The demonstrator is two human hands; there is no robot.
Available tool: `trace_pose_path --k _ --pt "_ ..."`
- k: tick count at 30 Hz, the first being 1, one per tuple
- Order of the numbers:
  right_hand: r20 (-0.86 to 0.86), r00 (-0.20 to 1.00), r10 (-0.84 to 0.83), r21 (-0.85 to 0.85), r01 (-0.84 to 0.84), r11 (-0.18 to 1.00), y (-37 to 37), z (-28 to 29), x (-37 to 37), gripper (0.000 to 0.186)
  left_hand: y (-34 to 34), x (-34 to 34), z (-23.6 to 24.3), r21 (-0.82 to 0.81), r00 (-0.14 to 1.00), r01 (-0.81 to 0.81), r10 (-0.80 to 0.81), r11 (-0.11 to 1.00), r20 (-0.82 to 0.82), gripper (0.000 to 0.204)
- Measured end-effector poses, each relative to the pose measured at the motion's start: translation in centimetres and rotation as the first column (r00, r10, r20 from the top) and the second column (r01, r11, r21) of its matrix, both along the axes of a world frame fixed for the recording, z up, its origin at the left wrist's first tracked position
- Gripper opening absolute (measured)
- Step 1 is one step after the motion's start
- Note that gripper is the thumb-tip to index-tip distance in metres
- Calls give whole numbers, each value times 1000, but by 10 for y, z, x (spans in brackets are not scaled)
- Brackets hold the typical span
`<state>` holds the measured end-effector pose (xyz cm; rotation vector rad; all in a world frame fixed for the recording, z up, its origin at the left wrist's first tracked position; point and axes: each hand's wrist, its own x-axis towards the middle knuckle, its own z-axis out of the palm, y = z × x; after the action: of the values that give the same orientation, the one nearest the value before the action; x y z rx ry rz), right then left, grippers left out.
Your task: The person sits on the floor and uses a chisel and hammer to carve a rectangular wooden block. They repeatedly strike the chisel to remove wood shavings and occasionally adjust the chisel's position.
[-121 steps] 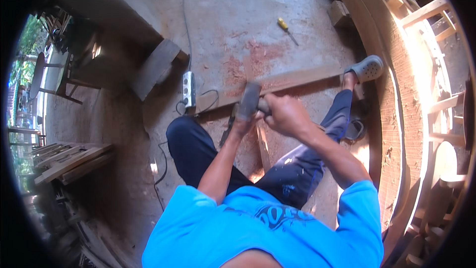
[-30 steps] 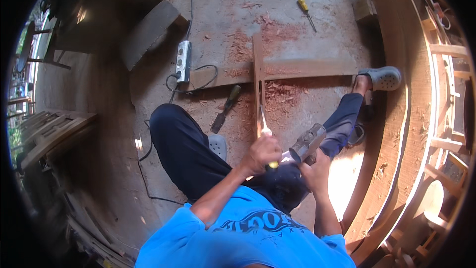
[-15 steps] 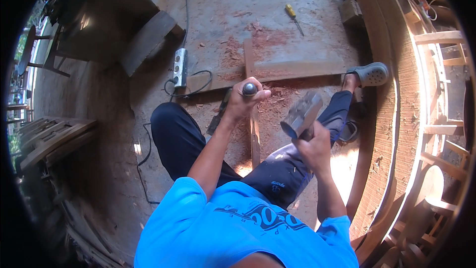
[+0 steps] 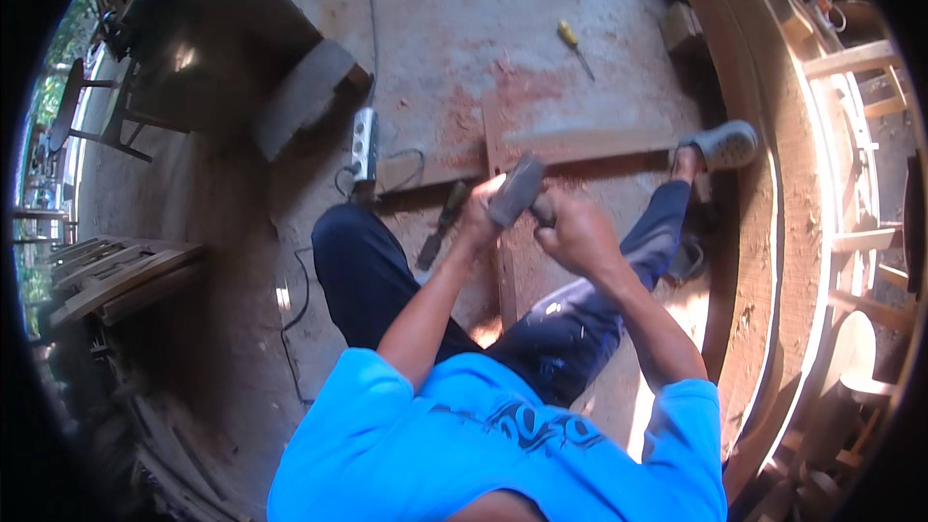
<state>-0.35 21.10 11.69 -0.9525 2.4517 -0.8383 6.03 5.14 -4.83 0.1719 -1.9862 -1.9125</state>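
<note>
My left hand is closed around an upright chisel above a narrow wooden bar; the tool is now hidden behind the hammer head, and its blade does not show. In my right hand is a hammer, gripped by its handle, with its blocky metal head right over my left fist. Whether head and chisel touch cannot be made out. The wooden bar runs between my legs and crosses a plank lying on the floor. My foot in a grey clog rests by the plank's right end.
A white power strip with a black cord lies left of the plank. Close to my left wrist is a long dark tool. A yellow-handled screwdriver lies farther off among reddish shavings. Thick timber borders the right side; stacked wood stands left.
The hammer has swung left and forward, from beside my left hand to over it, covering the chisel's handle end. My right arm has reached inward. The view has shifted slightly.
</note>
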Motion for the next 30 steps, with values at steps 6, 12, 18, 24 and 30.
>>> trace_pose_path --k 6,12,18,24,30 --pt "245 897 -367 -144 408 901 55 10 17 25 -35 -82 45 261 836 -173 1 950 548 29" --pt "436 705 -559 -7 624 782 88 -6 49 15 30 34 25 113 996 -41 31 993 88 23" --pt "570 609 -552 40 650 759 100 -49 58 9 2 -19 16 48 996 37 -32 998 -89 19" --pt "638 544 -545 30 690 724 99 -46 63 9 25 26 51 -254 990 -111 85 961 -109 20" --pt "676 516 -526 12 706 708 96 -48 61 9 44 73 8 -422 987 159 -152 892 51 23"
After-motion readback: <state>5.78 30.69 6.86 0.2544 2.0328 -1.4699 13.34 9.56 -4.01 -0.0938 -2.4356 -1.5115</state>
